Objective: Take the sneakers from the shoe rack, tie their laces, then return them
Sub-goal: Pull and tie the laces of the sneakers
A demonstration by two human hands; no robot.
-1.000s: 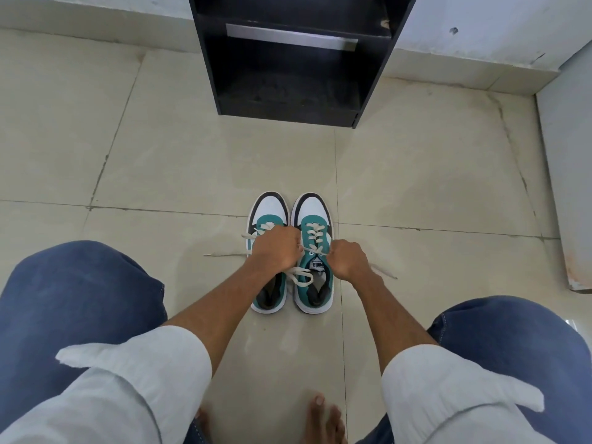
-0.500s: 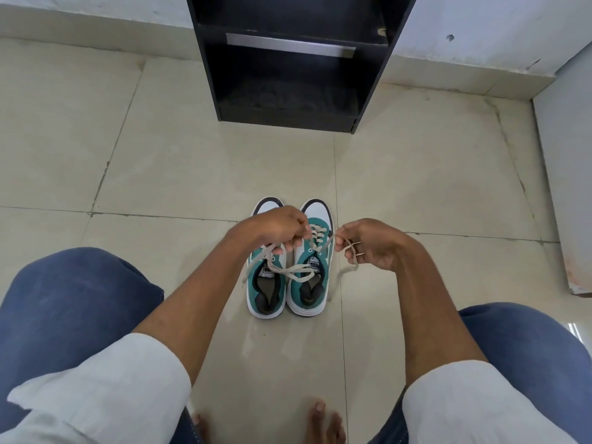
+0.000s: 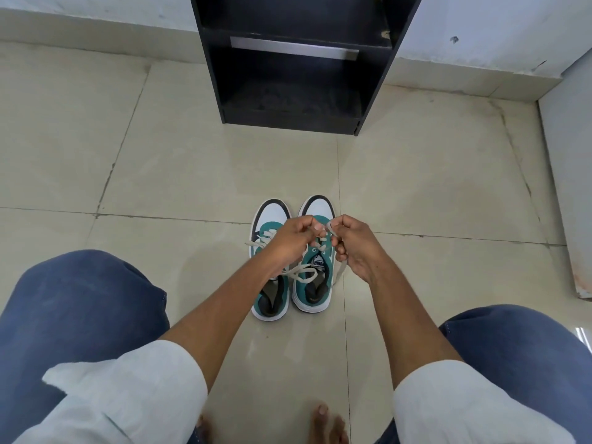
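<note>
Head view, floor: pale tiles [image 3: 192, 161] with dark grout lines are seen from above, and a white wall base runs along the top.
Head view, shoe rack: a black open rack [image 3: 298, 75] is stood against the wall, with a grey strip on the front of its upper shelf; its lower shelf is seen bare and dusty.
Head view, sneakers: a pair in teal, white and black is set side by side on the tiles, well apart from the rack, toes pointed toward it. The left sneaker [image 3: 270, 299] is touching or just beside the right sneaker [image 3: 312, 291].
Head view, laces: cream laces [image 3: 302, 273] are draped loose across the tongue of the right sneaker; one strand is raised between the two hands, another is hung down past its outer side.
Head view, left hand: the left hand [image 3: 293, 240] is held over the left sneaker's lacing, fingers curled and pinched on a lace end near the right hand.
Head view, right hand: the right hand [image 3: 355, 248] is closed around a looped lace strand [image 3: 331, 228] above the right sneaker's toe.
Head view, person: blue trouser knees [image 3: 80, 302] are spread at both sides, white sleeves [image 3: 134, 389] are rolled on the forearms, and bare toes [image 3: 323, 421] are seen at the bottom edge.
</note>
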